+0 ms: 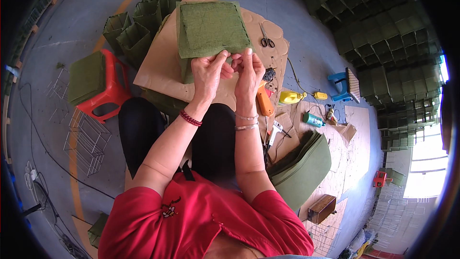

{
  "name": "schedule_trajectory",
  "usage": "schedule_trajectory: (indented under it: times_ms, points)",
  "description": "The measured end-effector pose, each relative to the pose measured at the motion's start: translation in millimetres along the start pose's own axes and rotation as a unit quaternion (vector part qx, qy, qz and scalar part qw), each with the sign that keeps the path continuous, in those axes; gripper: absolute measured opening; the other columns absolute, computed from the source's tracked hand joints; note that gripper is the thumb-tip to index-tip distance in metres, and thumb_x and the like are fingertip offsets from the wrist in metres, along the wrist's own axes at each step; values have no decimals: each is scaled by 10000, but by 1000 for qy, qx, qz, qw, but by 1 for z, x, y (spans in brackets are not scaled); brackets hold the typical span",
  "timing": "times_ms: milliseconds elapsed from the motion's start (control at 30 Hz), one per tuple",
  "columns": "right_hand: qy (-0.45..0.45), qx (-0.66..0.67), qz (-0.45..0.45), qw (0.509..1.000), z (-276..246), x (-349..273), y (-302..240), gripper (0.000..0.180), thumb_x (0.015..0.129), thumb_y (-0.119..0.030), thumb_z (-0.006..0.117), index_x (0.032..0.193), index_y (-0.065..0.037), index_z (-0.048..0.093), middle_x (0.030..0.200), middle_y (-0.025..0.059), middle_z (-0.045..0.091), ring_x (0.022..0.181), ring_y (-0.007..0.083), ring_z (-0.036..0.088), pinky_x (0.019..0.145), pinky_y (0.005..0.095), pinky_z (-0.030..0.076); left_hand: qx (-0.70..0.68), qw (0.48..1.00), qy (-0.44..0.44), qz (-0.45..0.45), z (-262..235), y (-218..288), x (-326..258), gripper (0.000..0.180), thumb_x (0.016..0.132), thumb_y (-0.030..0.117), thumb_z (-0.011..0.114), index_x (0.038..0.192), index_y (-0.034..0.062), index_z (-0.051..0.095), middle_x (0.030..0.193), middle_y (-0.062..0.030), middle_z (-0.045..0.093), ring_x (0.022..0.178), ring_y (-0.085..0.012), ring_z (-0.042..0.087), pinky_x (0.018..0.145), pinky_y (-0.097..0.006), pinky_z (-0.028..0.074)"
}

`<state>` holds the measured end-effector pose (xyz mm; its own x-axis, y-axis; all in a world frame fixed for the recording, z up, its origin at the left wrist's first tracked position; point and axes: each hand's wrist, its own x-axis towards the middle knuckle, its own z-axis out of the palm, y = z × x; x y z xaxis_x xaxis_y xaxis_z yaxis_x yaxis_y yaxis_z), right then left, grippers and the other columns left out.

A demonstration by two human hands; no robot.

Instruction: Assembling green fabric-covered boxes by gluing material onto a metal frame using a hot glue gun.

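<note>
Nearest us are our own red top and dark-trousered lap, with both forearms reaching forward from the lower edge. Our left hand (207,73) and right hand (249,71) meet at the near edge of a green felt square (209,29), each closed in a pinch on that edge, thumbs and fingertips pressed together; the square lies on a sheet of brown cardboard (158,67) that serves as our surface. We judge the piece to be in mid-assembly: its stitched or glued border looks finished on the far sides, and the near edge is what we are working now. An orange glue gun (264,101) lies just beside our right wrist, and scissors (266,38) rest farther off on the cardboard. A thick stack of cut felt sheets (302,165) to our right suggests much is left; folded green boxes (139,21) beyond the cardboard suggest much is done. What sits under the square is hidden, and our fingers cover the seam itself.
</note>
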<state>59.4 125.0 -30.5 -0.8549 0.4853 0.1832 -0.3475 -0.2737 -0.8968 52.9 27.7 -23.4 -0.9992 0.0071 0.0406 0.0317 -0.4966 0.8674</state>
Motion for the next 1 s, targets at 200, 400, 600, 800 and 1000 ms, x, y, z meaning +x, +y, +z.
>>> schedule_trajectory:
  times_ms: [200, 400, 600, 800, 1000]
  points:
    - [17, 21, -35, 999, -1, 7, 6, 200, 932, -167, 601, 801, -17, 621, 672, 19, 612, 566, 68, 505, 548, 207, 395, -10, 1000, 3, -8, 4, 2, -2, 213, 889, 146, 627, 790, -33, 683, 569, -79, 628, 438, -109, 576, 428, -225, 474]
    - [34, 2, -35, 999, 1, 8, 9, 217, 927, -174, 612, 782, -13, 624, 653, 12, 607, 554, 68, 498, 539, 211, 396, -4, 1000, -1, -2, 4, -2, 0, 201, 891, 171, 633, 858, -18, 690, 582, -52, 622, 458, -94, 566, 441, -204, 450]
    - [-12, 56, 37, 998, 7, -6, 5, 240, 907, -196, 652, 759, -9, 626, 627, -29, 551, 553, 39, 444, 518, 204, 365, 28, 999, -19, -11, 0, 3, 0, 213, 902, 191, 628, 840, -3, 689, 594, -44, 625, 491, -88, 576, 477, -208, 468]
    - [-3, 37, 15, 999, 11, -5, 8, 222, 883, -173, 681, 733, -23, 616, 633, -39, 535, 563, 33, 420, 516, 196, 333, 42, 999, -31, -7, -5, 14, -6, 263, 906, 220, 636, 774, -3, 677, 595, -48, 626, 495, -92, 584, 471, -210, 469]
    - [4, -3, -19, 1000, 14, -4, 10, 231, 887, -169, 673, 720, -28, 598, 625, -20, 543, 559, 51, 442, 518, 209, 340, 89, 995, -25, 26, -6, 14, -4, 254, 905, 180, 625, 768, -28, 675, 578, -59, 620, 455, -93, 561, 451, -212, 466]
